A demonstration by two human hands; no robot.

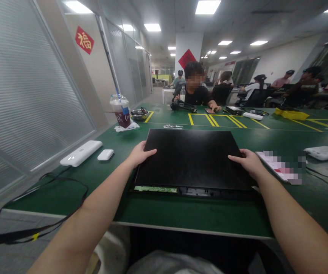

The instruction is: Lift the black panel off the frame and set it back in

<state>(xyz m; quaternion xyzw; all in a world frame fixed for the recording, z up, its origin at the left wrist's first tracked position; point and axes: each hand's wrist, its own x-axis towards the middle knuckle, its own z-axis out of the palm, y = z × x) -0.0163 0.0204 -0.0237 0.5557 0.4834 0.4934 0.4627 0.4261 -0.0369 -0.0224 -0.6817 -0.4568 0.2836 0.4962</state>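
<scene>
A black display panel [189,160] lies face up or is held low over the green table in front of me. Along its near side shows a dark frame with a green circuit strip [155,189] at the left. My left hand [139,154] grips the panel's left edge, thumb on top and fingers out of sight beneath. At the opposite edge my right hand [248,161] holds on in the same way. Whether the panel touches the frame below it I cannot tell.
Left of the panel are a white power bank [81,153], a white earbud case [105,154] and a drink cup [120,112]. A phone [278,167] and a white device [325,152] lie right. Opposite sits a person [195,93]. The green table [195,217] ends close to me.
</scene>
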